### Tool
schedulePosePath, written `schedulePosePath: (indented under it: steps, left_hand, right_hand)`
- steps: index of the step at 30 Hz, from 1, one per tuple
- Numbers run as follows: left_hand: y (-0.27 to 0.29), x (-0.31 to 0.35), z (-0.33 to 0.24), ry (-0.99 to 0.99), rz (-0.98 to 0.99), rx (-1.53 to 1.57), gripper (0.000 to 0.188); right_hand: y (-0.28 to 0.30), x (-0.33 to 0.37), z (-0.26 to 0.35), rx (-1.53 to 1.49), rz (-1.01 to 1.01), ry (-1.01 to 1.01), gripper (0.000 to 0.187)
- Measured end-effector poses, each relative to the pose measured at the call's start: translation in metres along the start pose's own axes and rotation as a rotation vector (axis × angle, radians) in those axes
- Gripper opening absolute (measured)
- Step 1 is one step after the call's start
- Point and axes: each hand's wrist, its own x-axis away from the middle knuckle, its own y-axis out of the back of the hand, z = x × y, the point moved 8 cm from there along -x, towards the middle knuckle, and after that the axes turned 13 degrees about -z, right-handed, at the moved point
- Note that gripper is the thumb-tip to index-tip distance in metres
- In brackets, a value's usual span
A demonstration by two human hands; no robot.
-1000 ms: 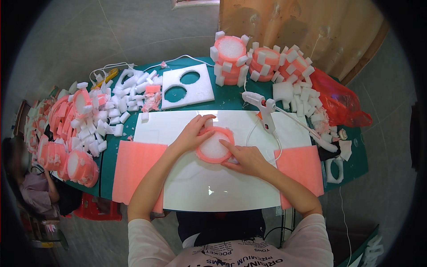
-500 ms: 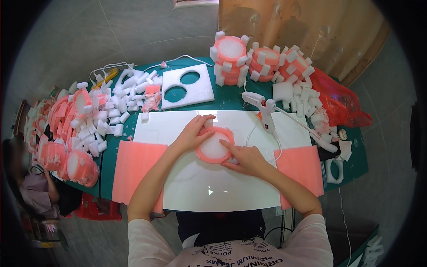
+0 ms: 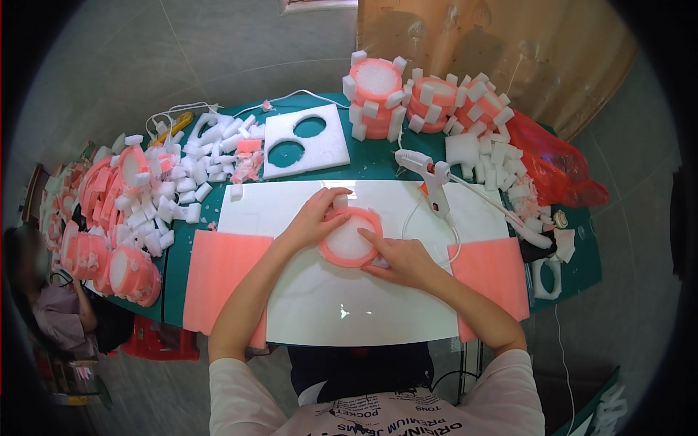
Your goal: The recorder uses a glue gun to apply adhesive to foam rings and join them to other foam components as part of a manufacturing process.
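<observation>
A round foam disc (image 3: 347,242) with a white middle and a pink ring about its rim is between my hands, above a glossy white board (image 3: 363,305). My left hand (image 3: 320,218) is closed at the disc's far left side, its thumb on the rim and its fingers curled around the far edge. A small white foam block (image 3: 340,200) shows partly beneath those fingers, against the rim. On the near right side my right hand (image 3: 403,260) grips the disc, thumb on the white face and fingers at the edge.
A white glue gun (image 3: 434,182) with a cord lies right of the disc. Pink foam sheets (image 3: 229,276) flank the board. Loose white blocks (image 3: 182,185) and a two-holed foam panel (image 3: 331,149) lie beyond it. Block-studded discs (image 3: 378,80) stand stacked behind. Another person (image 3: 65,309) is at far left.
</observation>
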Motion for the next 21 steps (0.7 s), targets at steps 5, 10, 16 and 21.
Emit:
schedulePosePath:
  steps: [5,10,16,21]
  left_hand:
    - [0.0002,0.0004,0.0016,-0.020,-0.013,0.007,0.041]
    - [-0.0002,0.0008,0.0020,-0.015,-0.015,0.011,0.041]
    - [-0.0003,0.0005,0.0020,-0.022,-0.013,0.005,0.041]
    - [-0.0005,0.0006,0.0030,-0.012,-0.013,0.017,0.042]
  right_hand:
    - [-0.0006,0.0002,0.0000,0.002,-0.015,0.009,0.063]
    - [-0.0011,0.0000,0.0002,0.009,0.001,0.010,0.062]
    - [0.0005,0.0002,0.0009,-0.009,-0.020,0.026,0.062]
    - [0.0003,-0.0002,0.0011,-0.003,-0.005,0.014,0.062]
